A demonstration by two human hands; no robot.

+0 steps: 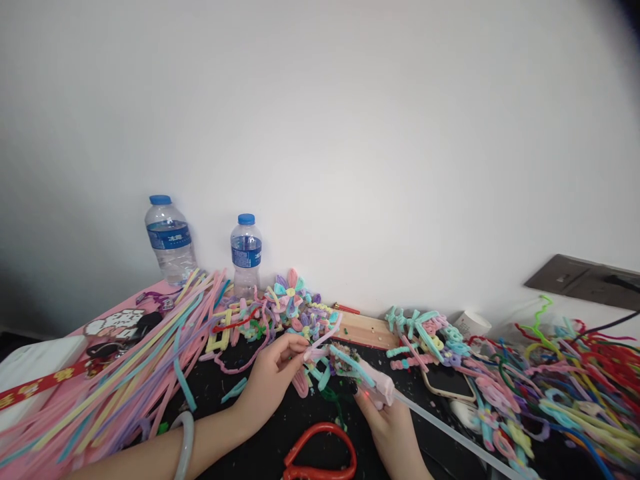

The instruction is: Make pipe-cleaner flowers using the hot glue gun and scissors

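Note:
My left hand [275,377] is closed, with thumb and fingertips pinching a pale pink-lilac pipe cleaner [327,335] that bends upward. In my right hand [393,430] is a pale pink glue gun [381,387], tilted with its front toward the left hand. A small red light glows on it, and a long translucent glue stick [450,430] runs out of its back to the lower right. A light blue pipe cleaner piece [353,365] shows along the gun's front; whether it touches the gun I cannot tell. The nozzle tip is hidden among colourful pieces.
Red-handled scissors [353,443] lie between my forearms. Long pipe cleaners [145,360] spread at left; tangled ones [575,380] cover the right. Two water bottles [170,243] stand by the wall. Beyond my hands are a wooden board [367,330], a phone [447,380] and a white cup [473,325].

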